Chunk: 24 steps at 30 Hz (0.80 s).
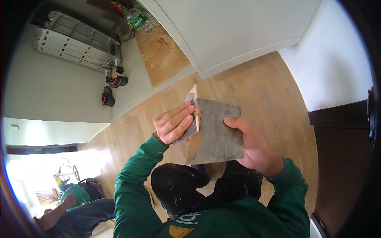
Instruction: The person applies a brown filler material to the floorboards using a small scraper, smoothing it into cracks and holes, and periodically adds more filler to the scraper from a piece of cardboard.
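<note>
A flat grey rectangular board (218,131) with a worn, speckled face and a tan strip along its left side is held in front of me, above my knees. My right hand (257,147) grips its right side, thumb lying on the face and the other fingers hidden behind. Closed around a folded, ragged-edged piece of grey and beige sheet, like sandpaper (193,97), my left hand (174,123) is at the board's left edge. The sheet appears to touch that edge. My left thumb is mostly hidden.
Wood-look floor (262,83) lies below. A white panel (242,31) stands ahead, with brown cardboard (162,55) and a plastic bottle (137,20) left of it. Farther left are a folded ladder (79,43) and dark shoes (108,96). Another person (79,210) is at lower left.
</note>
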Motion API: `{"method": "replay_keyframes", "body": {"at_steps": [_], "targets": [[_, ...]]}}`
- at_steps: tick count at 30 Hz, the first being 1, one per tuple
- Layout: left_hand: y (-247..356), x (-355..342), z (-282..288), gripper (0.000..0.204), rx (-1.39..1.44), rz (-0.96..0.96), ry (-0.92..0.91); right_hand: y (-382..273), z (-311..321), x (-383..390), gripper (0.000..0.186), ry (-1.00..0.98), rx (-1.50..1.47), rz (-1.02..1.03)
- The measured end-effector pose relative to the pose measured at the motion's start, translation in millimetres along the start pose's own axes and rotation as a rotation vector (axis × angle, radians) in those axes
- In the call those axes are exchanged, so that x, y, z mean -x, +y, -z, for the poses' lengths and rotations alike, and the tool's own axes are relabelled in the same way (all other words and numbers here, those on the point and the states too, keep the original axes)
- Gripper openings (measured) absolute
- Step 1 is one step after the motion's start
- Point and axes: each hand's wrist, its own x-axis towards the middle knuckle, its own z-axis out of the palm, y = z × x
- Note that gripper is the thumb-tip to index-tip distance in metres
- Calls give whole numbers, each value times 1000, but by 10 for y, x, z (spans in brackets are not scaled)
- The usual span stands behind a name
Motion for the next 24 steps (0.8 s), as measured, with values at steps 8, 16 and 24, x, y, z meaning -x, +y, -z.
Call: {"method": "replay_keyframes", "body": {"at_steps": [8, 16, 24], "targets": [[567, 515, 392, 39, 619, 1820, 28, -533, 1519, -440, 36, 158, 63, 128], [1449, 1075, 872, 77, 1049, 1926, 910, -1786, 3692, -1666, 30, 537, 1892, 679], [1549, 1118, 1220, 48, 1363, 1790, 1455, -1749, 3900, -2770, 40, 358, 2436, 1000]]}}
